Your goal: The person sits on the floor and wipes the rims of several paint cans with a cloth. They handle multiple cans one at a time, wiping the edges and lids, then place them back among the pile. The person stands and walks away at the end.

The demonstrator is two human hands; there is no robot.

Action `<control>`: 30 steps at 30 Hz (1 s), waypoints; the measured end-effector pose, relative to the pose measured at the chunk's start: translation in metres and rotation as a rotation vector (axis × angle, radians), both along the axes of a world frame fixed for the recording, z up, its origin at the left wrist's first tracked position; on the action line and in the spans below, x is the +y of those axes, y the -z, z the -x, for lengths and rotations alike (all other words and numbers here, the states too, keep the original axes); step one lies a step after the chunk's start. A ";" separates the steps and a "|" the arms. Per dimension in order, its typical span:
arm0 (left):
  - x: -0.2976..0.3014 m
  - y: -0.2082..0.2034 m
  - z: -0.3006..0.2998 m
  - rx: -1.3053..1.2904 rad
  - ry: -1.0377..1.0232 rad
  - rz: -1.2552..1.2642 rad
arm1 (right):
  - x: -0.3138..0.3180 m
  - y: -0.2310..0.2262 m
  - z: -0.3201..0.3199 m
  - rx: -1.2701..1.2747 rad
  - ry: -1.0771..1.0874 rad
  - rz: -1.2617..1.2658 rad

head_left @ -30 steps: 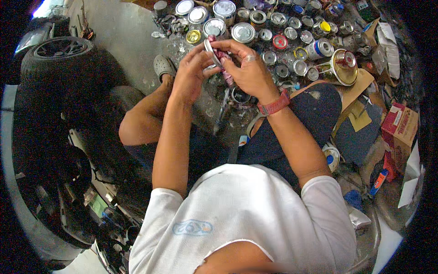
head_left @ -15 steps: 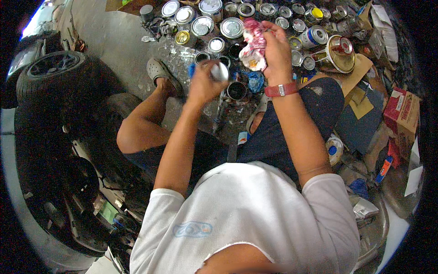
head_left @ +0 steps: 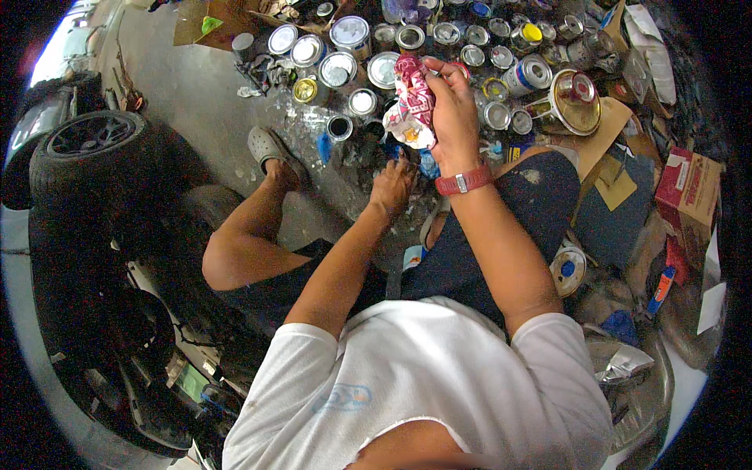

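Note:
My right hand (head_left: 456,121), with a red watch on its wrist, is raised and closed on a crumpled red-and-white patterned rag (head_left: 413,98). Lower and to its left, my left hand (head_left: 394,188) reaches down among the cans with its fingers bent. What those fingers hold is hidden beneath them. Just beyond them lies a dark patch, and bits of blue cloth or plastic (head_left: 428,164) show beside the hand. An open can with dark contents (head_left: 339,128) stands to the left, with a silver-topped can (head_left: 363,102) farther off.
Many paint cans and jars stand beyond my hands, among them a large can (head_left: 349,33) and a jar with a yellow top (head_left: 532,33). At right, a bucket (head_left: 576,102) lies tilted near cardboard and a red-brown box (head_left: 688,184). A tyre (head_left: 92,141) is at left.
My left hand has moved down and right, and the silver-topped round thing in it no longer shows. My right hand still holds the rag, now slightly left and lower. The view has shifted a little.

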State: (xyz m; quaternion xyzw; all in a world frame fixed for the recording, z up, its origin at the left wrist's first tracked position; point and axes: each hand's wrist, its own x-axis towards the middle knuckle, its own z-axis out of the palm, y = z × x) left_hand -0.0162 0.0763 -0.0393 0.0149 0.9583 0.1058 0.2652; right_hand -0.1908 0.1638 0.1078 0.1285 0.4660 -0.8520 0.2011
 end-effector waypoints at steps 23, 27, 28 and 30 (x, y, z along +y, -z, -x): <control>-0.069 -0.209 0.070 0.418 -0.908 -2.230 | -0.040 -0.047 -0.076 1.240 -0.260 -0.642; -0.050 -0.223 0.060 0.377 -1.054 -2.131 | -0.043 -0.044 -0.078 1.291 -0.232 -0.681; -0.049 -0.226 0.056 0.281 -1.097 -2.181 | -0.043 -0.045 -0.073 1.252 -0.235 -0.645; -0.044 -0.228 0.048 0.102 -1.087 -2.215 | -0.042 -0.051 -0.059 1.215 -0.335 -0.649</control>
